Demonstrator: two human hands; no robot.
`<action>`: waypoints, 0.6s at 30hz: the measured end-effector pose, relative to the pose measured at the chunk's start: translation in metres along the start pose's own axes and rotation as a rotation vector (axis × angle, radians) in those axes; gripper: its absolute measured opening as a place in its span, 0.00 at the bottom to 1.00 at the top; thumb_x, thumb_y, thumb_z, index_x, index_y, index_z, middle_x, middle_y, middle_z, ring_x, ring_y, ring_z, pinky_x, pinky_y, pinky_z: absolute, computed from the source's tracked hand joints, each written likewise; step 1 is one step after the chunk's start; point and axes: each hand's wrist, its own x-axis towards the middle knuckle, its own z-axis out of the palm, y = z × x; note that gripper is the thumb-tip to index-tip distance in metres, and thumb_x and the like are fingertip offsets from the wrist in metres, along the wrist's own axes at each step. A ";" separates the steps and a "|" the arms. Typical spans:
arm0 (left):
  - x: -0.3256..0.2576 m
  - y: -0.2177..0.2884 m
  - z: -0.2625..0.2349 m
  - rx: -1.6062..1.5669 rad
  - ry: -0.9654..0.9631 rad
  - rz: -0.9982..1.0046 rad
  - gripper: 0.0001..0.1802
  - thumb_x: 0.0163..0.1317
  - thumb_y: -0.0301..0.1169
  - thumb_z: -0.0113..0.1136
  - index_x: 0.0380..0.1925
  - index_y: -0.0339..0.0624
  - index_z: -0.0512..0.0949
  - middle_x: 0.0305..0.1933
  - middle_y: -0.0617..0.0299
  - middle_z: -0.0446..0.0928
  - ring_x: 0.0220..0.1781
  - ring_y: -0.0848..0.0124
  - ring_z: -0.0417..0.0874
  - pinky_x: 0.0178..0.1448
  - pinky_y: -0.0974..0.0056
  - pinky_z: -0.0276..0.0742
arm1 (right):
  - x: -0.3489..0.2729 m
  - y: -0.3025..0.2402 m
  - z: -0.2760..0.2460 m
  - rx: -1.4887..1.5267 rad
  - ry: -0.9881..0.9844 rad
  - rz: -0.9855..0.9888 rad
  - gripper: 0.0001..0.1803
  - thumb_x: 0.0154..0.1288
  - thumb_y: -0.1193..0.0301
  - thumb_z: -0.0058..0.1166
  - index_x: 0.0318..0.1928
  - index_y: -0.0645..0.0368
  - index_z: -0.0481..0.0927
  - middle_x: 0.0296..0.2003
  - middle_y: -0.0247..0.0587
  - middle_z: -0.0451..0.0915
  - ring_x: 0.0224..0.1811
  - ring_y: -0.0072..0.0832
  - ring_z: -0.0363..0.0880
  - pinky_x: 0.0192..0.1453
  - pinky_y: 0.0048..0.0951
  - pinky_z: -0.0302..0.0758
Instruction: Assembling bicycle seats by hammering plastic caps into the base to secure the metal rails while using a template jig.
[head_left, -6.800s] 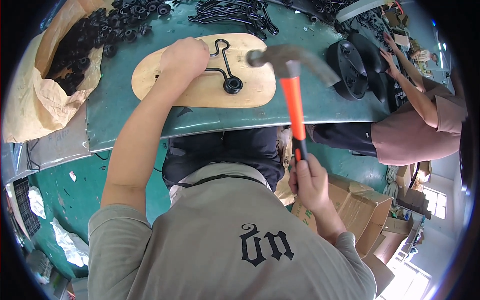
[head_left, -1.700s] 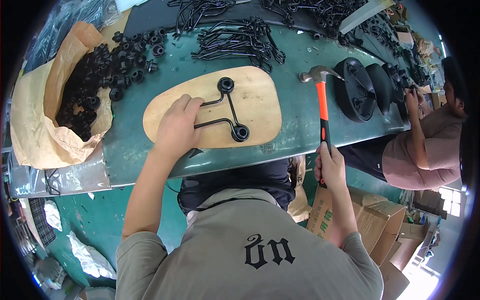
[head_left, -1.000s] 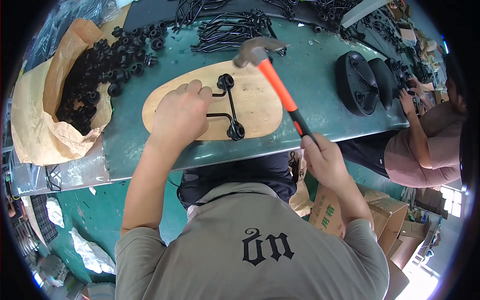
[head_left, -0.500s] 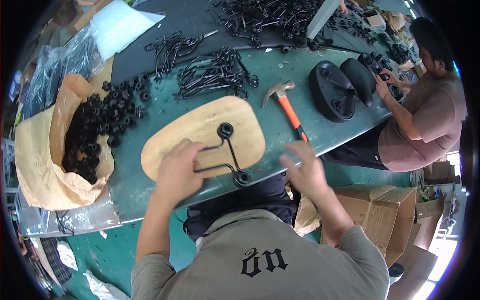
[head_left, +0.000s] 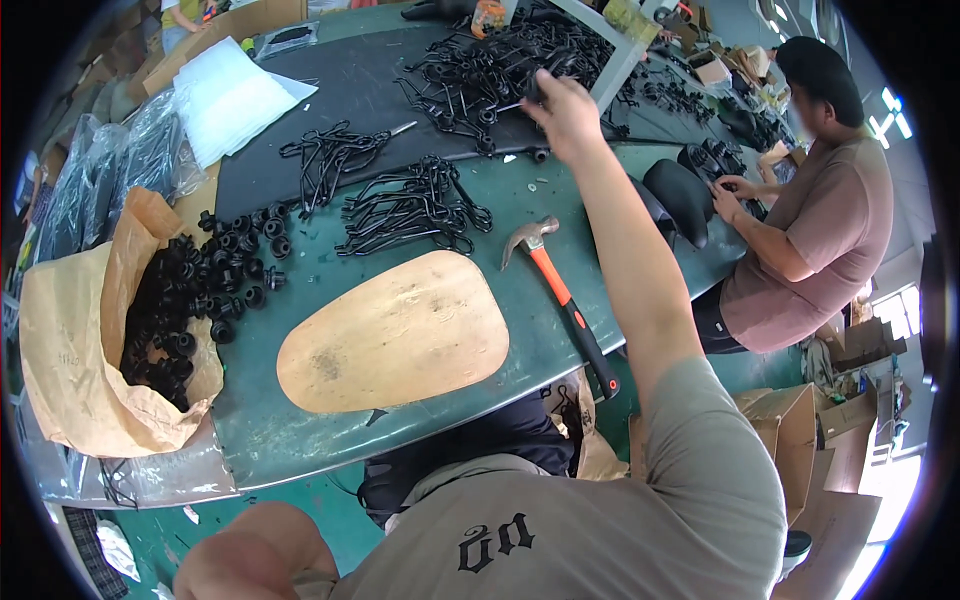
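Observation:
My right hand [head_left: 566, 118] is stretched far over the table, at the edge of a big heap of black bent-wire parts [head_left: 500, 65]. Its fingers are curled around something dark that blends with the heap. My left arm is bent at the lower left, with the hand out of sight. A pale wooden board [head_left: 395, 335] lies bare before me. To its right rests a claw hammer [head_left: 560, 290] with an orange and black handle. Beyond the board sits a smaller bundle of black wire parts [head_left: 415, 205].
At left, an open brown paper bag [head_left: 70, 350] spills black rubber pieces [head_left: 235, 260]. White foam sheets [head_left: 225, 105] and another wire-part bundle [head_left: 325, 165] lie farther back. A co-worker [head_left: 815, 200] handles black parts at right, near black saddle-like shells [head_left: 675, 200]. Cardboard boxes [head_left: 780, 430] stand below.
The bent-wire part with round black ends has left the board. My right hand has gone from beside the hammer to the far heap; my left hand has withdrawn out of sight.

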 end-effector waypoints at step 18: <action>0.003 -0.022 -0.041 0.163 -0.014 -0.072 0.17 0.48 0.10 0.61 0.31 0.45 0.72 0.32 0.65 0.63 0.31 0.70 0.67 0.39 0.62 0.60 | -0.219 0.077 -0.049 -0.899 -0.466 0.113 0.20 0.69 0.69 0.68 0.57 0.65 0.84 0.41 0.38 0.85 0.29 0.21 0.81 0.36 0.27 0.79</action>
